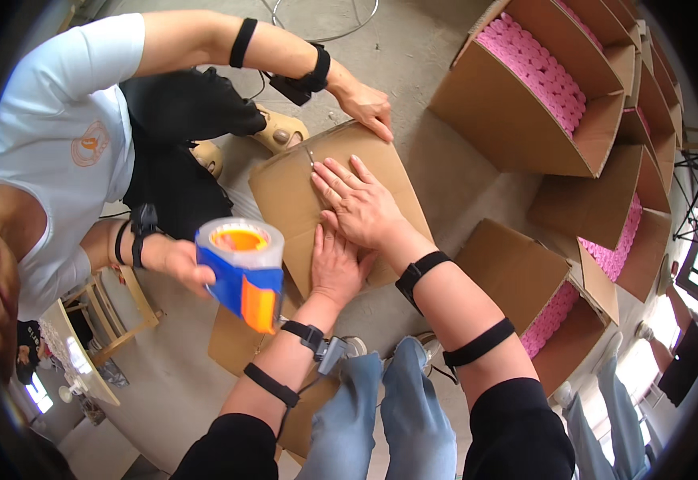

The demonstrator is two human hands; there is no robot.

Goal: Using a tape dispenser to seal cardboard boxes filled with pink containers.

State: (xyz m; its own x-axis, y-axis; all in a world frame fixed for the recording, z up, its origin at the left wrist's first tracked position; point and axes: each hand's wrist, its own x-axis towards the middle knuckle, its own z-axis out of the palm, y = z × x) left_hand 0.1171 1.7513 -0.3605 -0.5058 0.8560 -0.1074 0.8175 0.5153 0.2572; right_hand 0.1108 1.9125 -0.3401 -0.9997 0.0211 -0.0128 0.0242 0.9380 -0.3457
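A cardboard box stands in front of me with its top flaps closed. My right hand lies flat on the top, fingers stretched toward the far side. Just nearer to me, my left hand presses on the same top, fingers extended and partly under the right hand. Neither hand holds anything. At the left, a co-worker's hand grips a blue and orange tape dispenser with a wide roll of clear tape. The co-worker's other hand rests on the box's far corner.
Open cardboard boxes filled with pink rolled pieces crowd the right side. More such boxes stand nearer. A wooden chair and a table are at the left. Cable lies on the far floor.
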